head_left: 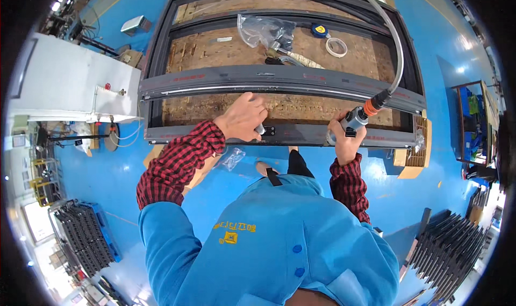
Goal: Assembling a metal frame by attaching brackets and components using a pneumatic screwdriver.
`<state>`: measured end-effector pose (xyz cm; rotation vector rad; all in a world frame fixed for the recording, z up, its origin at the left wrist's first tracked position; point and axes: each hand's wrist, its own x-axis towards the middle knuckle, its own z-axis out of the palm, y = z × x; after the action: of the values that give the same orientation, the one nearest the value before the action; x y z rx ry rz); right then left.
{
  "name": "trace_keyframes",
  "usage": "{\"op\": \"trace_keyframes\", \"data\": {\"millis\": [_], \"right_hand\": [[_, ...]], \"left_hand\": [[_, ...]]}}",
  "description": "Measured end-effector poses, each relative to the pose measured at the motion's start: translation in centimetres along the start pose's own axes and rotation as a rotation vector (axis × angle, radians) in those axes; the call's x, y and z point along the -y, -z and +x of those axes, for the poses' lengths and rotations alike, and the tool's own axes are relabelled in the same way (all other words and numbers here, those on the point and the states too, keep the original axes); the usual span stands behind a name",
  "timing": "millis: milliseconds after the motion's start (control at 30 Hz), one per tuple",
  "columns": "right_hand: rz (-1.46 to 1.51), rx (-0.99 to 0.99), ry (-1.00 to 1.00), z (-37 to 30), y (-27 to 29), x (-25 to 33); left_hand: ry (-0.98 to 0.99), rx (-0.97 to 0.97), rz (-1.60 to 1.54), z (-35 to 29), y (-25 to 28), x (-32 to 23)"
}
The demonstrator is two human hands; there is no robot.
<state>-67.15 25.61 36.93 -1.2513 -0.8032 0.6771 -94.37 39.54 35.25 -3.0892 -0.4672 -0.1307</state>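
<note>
My right hand (345,136) is wrapped around a silver-grey air tool (355,120). An orange and black coupling (374,102) joins the tool to a pale air hose (396,48) that curves up and away. My left hand (244,118) is closed over the near rail of a dark grey metal frame (215,133). A small shiny piece (260,129) shows at its fingertips, too covered to name. Right beside it, a black fitting with holes (270,130) sits on the rail.
Between the frame's rails lie a clear plastic bag (263,30), a blue tape measure (319,30), a white tape roll (336,47) and a white-handled tool (301,58). A white cabinet (64,80) stands left. Stacked dark profiles (446,247) lie at lower right.
</note>
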Motion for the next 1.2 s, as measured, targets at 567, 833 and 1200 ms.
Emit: {"op": "trace_keyframes", "data": {"millis": [567,833,1200], "right_hand": [[0.343,0.108,-0.450,0.0,1.2,-8.5],[0.064,0.381,-0.515,1.1,0.9,-7.4],[0.185,0.362,-0.396,0.0,1.7,-9.6]], "left_hand": [[0.812,-0.627,-0.353,-4.2,-5.2,-6.1],[0.021,-0.323,-0.444,2.0,-3.9,3.5],[-0.268,-0.276,-0.460,4.7,-4.8,3.7]]}}
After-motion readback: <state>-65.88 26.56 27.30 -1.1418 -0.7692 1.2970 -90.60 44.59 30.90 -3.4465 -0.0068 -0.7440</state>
